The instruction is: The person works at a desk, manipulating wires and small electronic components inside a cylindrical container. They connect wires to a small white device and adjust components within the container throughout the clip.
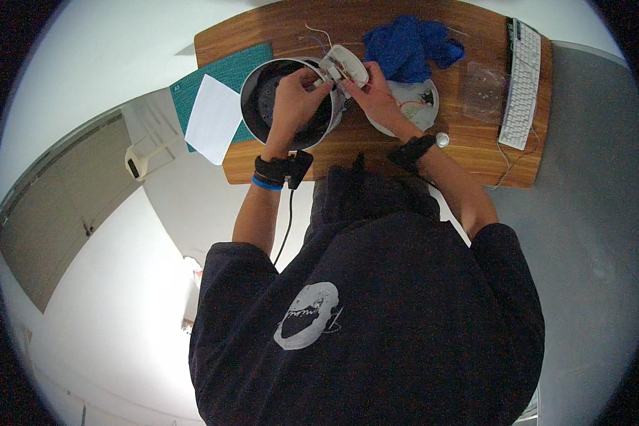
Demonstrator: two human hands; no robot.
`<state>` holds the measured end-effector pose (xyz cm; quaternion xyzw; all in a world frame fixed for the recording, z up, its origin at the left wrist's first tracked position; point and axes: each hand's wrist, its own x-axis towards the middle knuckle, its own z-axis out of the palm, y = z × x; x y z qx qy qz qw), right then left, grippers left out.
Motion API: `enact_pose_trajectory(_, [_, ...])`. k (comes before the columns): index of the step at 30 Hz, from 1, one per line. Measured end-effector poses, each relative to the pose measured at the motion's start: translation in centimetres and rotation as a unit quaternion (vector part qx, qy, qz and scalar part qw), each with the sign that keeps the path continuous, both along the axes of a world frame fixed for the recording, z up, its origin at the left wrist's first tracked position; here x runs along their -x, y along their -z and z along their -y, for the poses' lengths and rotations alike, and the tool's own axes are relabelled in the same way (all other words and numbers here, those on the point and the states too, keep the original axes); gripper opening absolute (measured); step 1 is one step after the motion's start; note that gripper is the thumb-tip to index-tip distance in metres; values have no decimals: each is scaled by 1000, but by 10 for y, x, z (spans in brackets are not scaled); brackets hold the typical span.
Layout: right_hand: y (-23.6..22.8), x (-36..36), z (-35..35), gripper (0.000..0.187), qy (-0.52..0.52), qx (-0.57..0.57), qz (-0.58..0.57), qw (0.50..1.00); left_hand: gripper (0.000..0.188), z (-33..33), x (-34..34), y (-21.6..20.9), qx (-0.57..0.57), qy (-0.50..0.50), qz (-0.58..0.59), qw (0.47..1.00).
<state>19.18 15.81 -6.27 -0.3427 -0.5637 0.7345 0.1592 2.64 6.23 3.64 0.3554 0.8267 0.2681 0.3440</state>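
Note:
In front of me on the wooden desk stands a round, open appliance body [328, 126] with a pale wall and a dark interior, like a rice cooker's shell. At its upper right side is a white oval housing [356, 64], hollow side showing, with small parts and wires inside. My right hand [378, 99] grips the housing by its edge with thumb and fingers. Over the dark opening, my left hand [299, 99] has its fingertips pinched close to the housing, at a small whitish part; what they hold is too small to make out. Thin loose wires [319, 30] stick up behind the housing.
Right of the body lies a round white dish-shaped part [431, 106] with an orange wire. Beyond it is a crumpled blue cloth [405, 50]. Farther right are a clear tray [484, 92] with small pieces and a white keyboard [522, 85]. White paper [211, 121] overlaps a green cutting mat [184, 96] at left.

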Motion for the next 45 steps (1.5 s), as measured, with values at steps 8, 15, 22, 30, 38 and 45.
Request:
enact_pose_trajectory(8, [-11,-3,-5,51,-12,-12,-5,1000,32,3,-1,-1,8,13,19,1000])
enact_pose_trajectory(15, [1,-10,-9,50,-3,1,-49,999,32,3,-2,-3,-21,21,21,999])
enact_pose_trajectory(22, [-33,-24,-34,46,-6,-229,92,969,33,7,-1,-2,-24,23,17,999])
enact_pose_trajectory(30, [-34,-26,-59,37,13,-369,108,923,34,10,1,-1,-53,41,-2,998])
enact_pose_trajectory(38, [-24,3,-14,40,-100,-144,-4,984,34,8,1,-7,-37,32,4,999])
enact_pose_trajectory(45, [-25,-1,-19,48,-149,-12,-17,989,33,16,3,-15,-5,-20,81,996])
